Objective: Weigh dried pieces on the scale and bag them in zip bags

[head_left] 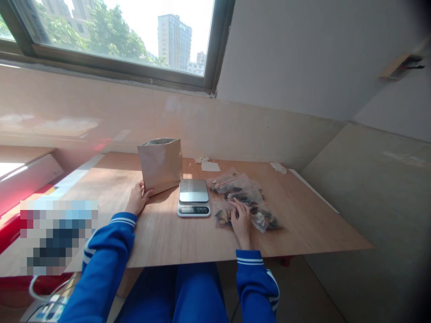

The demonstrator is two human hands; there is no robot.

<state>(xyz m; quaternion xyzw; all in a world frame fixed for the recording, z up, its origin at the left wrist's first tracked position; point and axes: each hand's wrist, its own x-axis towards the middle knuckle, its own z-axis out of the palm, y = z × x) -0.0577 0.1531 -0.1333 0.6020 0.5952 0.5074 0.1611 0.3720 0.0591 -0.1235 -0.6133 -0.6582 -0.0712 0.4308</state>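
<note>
A brown kraft pouch (160, 165) stands upright on the table with its top edge gaping. My left hand (137, 197) grips its lower left corner, thumb at the front, other fingers partly hidden. Right of the pouch sits a digital kitchen scale (194, 197) with a bare metal plate. Several clear plastic zip bags (242, 186) with dark, dried-looking pieces lie in an overlapping heap beside the scale. My right hand (240, 217) rests on the heap, its curved fingers closed on one of the nearer zip bags; its fingertips partly hide the contents.
A white paper (210, 166) and crumpled scraps (278, 168) lie near the table's (310, 215) back edge, against the wall. A blurred-out patch (60, 237) covers something at the table's left. Above the table is a window (134, 40).
</note>
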